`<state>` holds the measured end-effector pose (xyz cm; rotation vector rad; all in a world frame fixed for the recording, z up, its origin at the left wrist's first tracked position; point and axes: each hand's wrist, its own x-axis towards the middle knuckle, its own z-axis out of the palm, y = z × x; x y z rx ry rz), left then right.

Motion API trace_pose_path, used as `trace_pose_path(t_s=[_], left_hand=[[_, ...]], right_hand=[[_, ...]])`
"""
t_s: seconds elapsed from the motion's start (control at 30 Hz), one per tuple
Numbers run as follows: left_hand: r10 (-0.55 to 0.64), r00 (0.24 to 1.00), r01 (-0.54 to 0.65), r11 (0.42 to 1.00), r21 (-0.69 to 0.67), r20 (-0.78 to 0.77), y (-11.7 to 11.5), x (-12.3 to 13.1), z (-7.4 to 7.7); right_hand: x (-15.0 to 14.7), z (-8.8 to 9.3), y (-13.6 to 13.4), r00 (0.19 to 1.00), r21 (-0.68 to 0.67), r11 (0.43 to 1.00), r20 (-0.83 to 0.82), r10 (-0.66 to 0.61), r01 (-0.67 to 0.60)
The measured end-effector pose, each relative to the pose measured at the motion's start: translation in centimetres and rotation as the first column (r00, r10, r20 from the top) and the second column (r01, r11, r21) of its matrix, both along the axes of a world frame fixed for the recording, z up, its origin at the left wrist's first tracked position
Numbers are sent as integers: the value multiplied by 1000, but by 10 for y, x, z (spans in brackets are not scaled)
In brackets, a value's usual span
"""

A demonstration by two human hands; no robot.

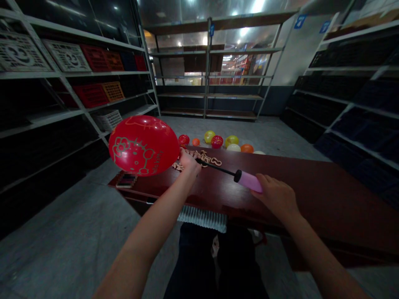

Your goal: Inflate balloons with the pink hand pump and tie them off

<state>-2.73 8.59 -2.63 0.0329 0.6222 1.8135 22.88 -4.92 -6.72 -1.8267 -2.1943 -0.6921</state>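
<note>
Metal shelving racks (205,97) line a grey-floored storeroom, with a dark red-brown table (299,178) before me. Above the table's left part sits the red balloon (144,145), inflated and printed with a cat figure and the words "hello kitty"; its right end meets my left hand (189,161). The fingers of that hand are closed around the black end of a hand pump (251,182); whether they also pinch the balloon's neck is hidden. My right hand (277,193) is wrapped around the pump's pink barrel, and a thin black rod spans the gap between both hands. Beneath and beside my left hand, tan curled strips (215,161) lie on the tabletop. Near the left corner rests a flat, blurred object (126,180). A pale ribbed piece (202,218) shows at the near edge, above my dark trousers (193,261). Past the far edge, small balloons (217,141) in red, orange, yellow and white form a loose row. Plastic crates occupy the left rack: white crates (67,56), red crates (90,95) and orange crates (112,91); their walls conceal any contents. Dark crates (352,87) fill the right rack, too dim for me to tell what they hold.
</note>
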Motion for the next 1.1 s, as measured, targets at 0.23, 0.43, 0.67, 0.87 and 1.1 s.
trace_pose_path(t_s=[0.23,0.43,0.67,0.87,1.1], left_hand=[[-107,994,107,990,89,-2,-19,26,11],[-296,954,299,932,207,-44,-45,44,21],[-313,944,325,934,148,-103,-39,38,18],[-336,932,355,921,158,-135,-30,30,19],[-275,957,283,955,93,-93,-5,-1,16]], right_hand=[[-30,16,6,997,-93,995,-71,-29,23],[-68,26,4,989,-146,987,-119,-90,72],[-70,18,-3,984,-126,991,-166,-66,46],[-55,6,-10,982,-105,993,-180,-65,47],[-19,-13,-11,994,-35,999,-112,15,-19]])
